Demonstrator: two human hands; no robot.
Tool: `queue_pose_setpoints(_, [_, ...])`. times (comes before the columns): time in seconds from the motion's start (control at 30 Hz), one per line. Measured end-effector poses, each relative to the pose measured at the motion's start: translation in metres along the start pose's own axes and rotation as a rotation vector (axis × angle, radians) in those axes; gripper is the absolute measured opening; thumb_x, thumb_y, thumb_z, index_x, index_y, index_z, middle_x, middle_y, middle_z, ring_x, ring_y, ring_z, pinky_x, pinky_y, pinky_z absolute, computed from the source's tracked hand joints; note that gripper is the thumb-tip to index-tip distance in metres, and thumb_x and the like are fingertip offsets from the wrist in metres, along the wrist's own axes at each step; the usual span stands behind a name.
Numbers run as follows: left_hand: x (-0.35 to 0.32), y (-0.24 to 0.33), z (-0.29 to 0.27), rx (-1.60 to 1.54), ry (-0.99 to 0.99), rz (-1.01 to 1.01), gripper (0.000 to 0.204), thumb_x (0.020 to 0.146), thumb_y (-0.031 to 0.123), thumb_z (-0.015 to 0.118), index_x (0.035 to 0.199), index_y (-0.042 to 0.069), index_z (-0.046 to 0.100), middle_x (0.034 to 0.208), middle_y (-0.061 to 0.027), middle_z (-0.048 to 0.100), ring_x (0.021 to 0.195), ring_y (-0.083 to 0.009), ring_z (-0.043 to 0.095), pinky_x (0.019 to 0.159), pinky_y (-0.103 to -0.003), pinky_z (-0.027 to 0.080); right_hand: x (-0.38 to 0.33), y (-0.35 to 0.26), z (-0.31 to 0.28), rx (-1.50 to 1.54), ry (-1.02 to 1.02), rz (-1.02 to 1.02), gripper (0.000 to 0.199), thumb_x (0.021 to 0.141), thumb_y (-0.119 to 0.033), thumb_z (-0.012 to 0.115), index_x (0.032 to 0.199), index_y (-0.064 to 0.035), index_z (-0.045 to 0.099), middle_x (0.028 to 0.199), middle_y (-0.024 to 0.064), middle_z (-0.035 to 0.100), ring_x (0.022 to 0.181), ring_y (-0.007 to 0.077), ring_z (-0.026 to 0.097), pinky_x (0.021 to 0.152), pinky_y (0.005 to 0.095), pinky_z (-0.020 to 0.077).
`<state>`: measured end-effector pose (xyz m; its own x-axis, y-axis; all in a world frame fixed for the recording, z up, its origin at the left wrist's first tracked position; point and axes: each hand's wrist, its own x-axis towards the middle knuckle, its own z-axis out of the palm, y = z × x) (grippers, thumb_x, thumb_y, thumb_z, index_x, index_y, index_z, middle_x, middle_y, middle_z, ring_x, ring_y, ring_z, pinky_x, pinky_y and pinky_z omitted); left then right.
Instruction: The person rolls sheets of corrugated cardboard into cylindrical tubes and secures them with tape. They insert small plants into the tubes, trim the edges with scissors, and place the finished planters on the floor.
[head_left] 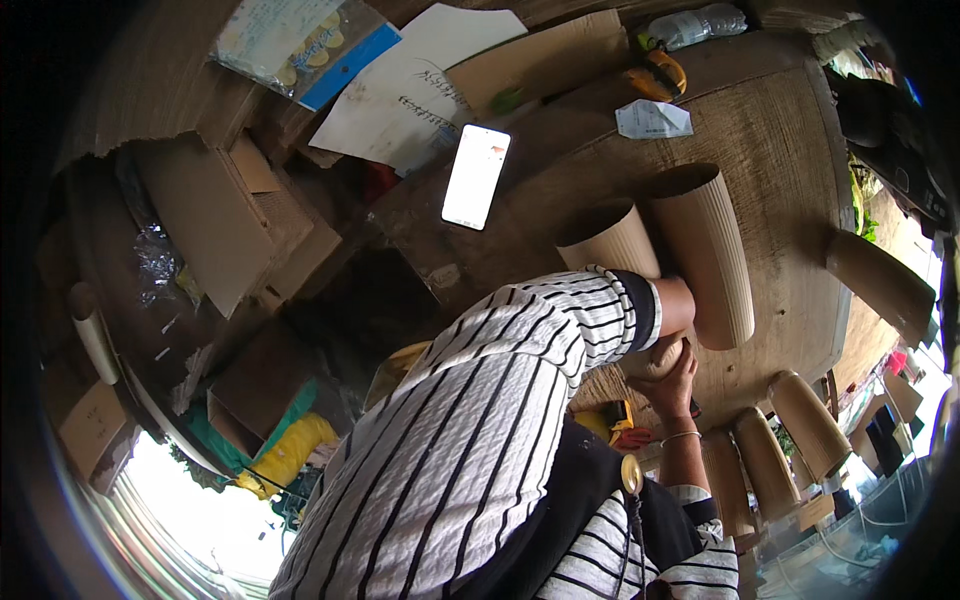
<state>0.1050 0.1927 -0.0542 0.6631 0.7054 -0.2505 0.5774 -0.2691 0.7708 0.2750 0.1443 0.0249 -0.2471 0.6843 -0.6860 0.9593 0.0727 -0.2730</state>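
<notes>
Against the table edge [840, 330], hands [668, 372] grip a cardboard tube [620, 250].

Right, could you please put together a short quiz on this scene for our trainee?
1. True or false: the phone lying on the wooden table has a dark screen.
2. What is the right hand gripping? A) a plastic bottle B) the lower end of a cardboard tube C) a sheet of paper
3. How many open-topped tubes stand out side by side just past the striped sleeve?

Key: 1. False, the screen is lit white. 2. B. 3. Two: the gripped one and its wider neighbour.
</notes>
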Motion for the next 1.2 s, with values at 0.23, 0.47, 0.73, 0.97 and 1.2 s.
queue_pose_setpoints(0.23, [-0.008, -0.008, -0.021, -0.043, -0.196, 0.001, 0.047, 0.048, 0.037, 0.087, 0.087, 0.013, 0.076, 0.087, -0.0114, 0.071, 0.084, -0.0289, 0.069, 0.076, -0.041, 0.052, 0.02, 0.021, -0.006, -0.026, -0.1, -0.087, 0.122, 0.042, -0.031, 0.096, 0.138, -0.0014, 0.028, 0.134, 0.0197, 0.039, 0.124, 0.0383, 0.039, 0.105, 0.0475, 0.0376])
queue_pose_setpoints(0.47, [-0.009, -0.006, -0.035, -0.052, -0.295, -0.036, 0.05, 0.048, 0.035, 0.089, 0.091, 0.013, 0.077, 0.092, -0.0128, 0.071, 0.087, -0.0299, 0.068, 0.081, -0.04, 0.052, 0.046, 0.049, -0.02, 0.104, -0.26, -0.058, 0.123, 0.04, -0.028, 0.096, 0.14, -0.0048, 0.029, 0.133, 0.0177, 0.043, 0.123, 0.0345, 0.043, 0.105, 0.0467, 0.0393])
queue_pose_setpoints(0.73, [0.006, -0.001, -0.058, -0.019, -0.472, -0.046, 0.054, 0.047, 0.034, 0.091, 0.095, 0.013, 0.077, 0.099, -0.0144, 0.071, 0.09, -0.0311, 0.068, 0.086, -0.038, 0.052, 0.064, 0.046, -0.037, 0.284, -0.441, -0.007, 0.113, 0.046, -0.014, 0.091, 0.143, -0.0041, 0.034, 0.127, 0.0117, 0.055, 0.116, 0.0277, 0.052, 0.1, 0.0406, 0.0437])
queue_pose_setpoints(0.97, [0.015, -0.012, -0.077, -0.095, -0.524, -0.085, 0.059, 0.046, 0.034, 0.093, 0.099, 0.012, 0.076, 0.104, -0.016, 0.071, 0.093, -0.0321, 0.068, 0.089, -0.037, 0.052, 0.012, -0.02, -0.017, -0.292, 0.121, -0.102, 0.132, 0.043, -0.035, 0.094, 0.147, -0.0004, 0.019, 0.144, 0.0224, 0.034, 0.135, 0.0396, 0.031, 0.113, 0.0484, 0.0256])
queue_pose_setpoints(1.2, [0.019, -0.03, -0.093, -0.3, -0.502, -0.075, 0.073, 0.046, 0.044, 0.09, 0.105, 0.005, 0.072, 0.109, -0.0173, 0.069, 0.096, -0.033, 0.067, 0.087, -0.04, 0.052, 0.029, 0.0, -0.037, -0.183, 0.056, -0.151, 0.123, 0.045, -0.034, 0.093, 0.145, -0.005, 0.028, 0.143, 0.0196, 0.039, 0.133, 0.0371, 0.036, 0.109, 0.0484, 0.0328])
